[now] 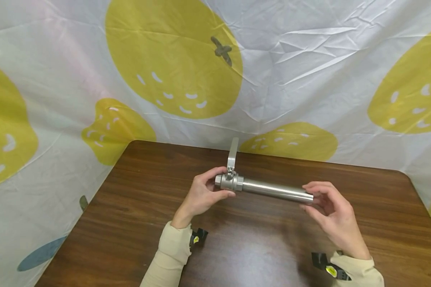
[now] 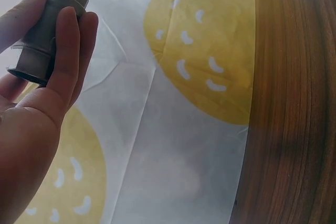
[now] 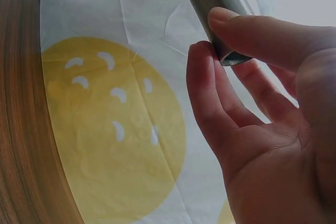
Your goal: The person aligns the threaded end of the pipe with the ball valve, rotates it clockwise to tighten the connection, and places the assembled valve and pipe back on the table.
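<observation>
A steel ball valve (image 1: 229,181) with a flat lever handle (image 1: 232,154) is gripped by my left hand (image 1: 202,193), thumb below and fingers above and behind. From its right end runs a shiny metal pipe (image 1: 276,190), joined to the valve. The fingertips and thumb of my right hand (image 1: 335,213) hold the pipe's far end. In the left wrist view, my fingers curl round the valve body (image 2: 44,35), and some thread shows at its top. The right wrist view shows the pipe's open end (image 3: 233,57) between thumb and fingers. Valve and pipe are held above the table.
A brown wooden table (image 1: 129,215) with rounded corners lies below. White cloth (image 1: 291,79) printed with yellow fruit shapes hangs behind it and at the sides. Black straps with small devices sit on both wrists, over beige sleeves (image 1: 169,251).
</observation>
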`<action>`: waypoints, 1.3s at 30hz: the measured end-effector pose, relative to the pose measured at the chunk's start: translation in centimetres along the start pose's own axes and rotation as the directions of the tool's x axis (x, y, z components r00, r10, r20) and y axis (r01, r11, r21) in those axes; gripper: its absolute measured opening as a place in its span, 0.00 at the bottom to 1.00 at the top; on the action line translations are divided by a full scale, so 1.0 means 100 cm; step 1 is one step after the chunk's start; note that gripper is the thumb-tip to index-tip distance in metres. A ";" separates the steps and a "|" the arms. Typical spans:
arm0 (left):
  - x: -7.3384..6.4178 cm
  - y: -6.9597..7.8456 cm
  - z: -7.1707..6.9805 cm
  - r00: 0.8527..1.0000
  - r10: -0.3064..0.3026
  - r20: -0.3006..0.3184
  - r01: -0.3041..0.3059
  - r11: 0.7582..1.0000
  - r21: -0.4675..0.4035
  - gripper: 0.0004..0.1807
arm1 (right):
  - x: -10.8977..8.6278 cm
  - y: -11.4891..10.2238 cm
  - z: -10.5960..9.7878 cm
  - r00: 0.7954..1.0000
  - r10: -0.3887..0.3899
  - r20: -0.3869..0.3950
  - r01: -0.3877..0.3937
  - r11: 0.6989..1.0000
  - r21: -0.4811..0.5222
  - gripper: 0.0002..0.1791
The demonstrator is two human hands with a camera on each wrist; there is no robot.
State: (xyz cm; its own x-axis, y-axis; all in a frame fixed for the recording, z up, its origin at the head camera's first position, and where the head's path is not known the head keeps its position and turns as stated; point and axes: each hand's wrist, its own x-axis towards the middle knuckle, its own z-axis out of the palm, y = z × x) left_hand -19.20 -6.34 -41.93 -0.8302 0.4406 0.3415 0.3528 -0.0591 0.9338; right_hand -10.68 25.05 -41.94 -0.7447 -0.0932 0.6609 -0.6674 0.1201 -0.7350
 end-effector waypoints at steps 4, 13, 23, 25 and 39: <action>0.001 0.000 -0.001 1.000 -0.015 0.004 0.015 1.000 0.000 0.31 | 0.001 -0.001 0.000 1.000 -0.005 -0.008 0.005 1.000 0.010 0.26; 0.001 0.001 0.000 1.000 -0.015 -0.001 0.015 1.000 0.014 0.31 | 0.002 -0.002 0.000 1.000 0.016 -0.015 -0.017 0.999 -0.034 0.28; 0.001 0.001 0.000 1.000 -0.014 -0.001 0.014 1.000 0.006 0.31 | 0.000 -0.006 -0.001 0.997 0.074 -0.016 -0.075 0.985 -0.153 0.29; 0.001 0.001 0.000 1.000 -0.011 0.003 0.011 1.000 0.004 0.31 | 0.000 -0.008 -0.001 0.994 0.111 -0.024 -0.113 0.972 -0.206 0.29; -0.001 0.002 0.001 1.000 -0.020 0.020 0.020 1.000 0.014 0.31 | -0.002 -0.010 -0.002 0.984 0.173 -0.043 -0.176 0.897 -0.405 0.19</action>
State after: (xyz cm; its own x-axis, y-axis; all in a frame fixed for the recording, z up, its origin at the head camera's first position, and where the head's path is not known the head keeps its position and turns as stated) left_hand -19.01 -6.26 -41.83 -0.8285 0.4593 0.3204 0.3421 -0.0379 0.9389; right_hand -9.87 25.10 -41.31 -0.8477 -0.0281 0.5298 -0.4638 0.5243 -0.7142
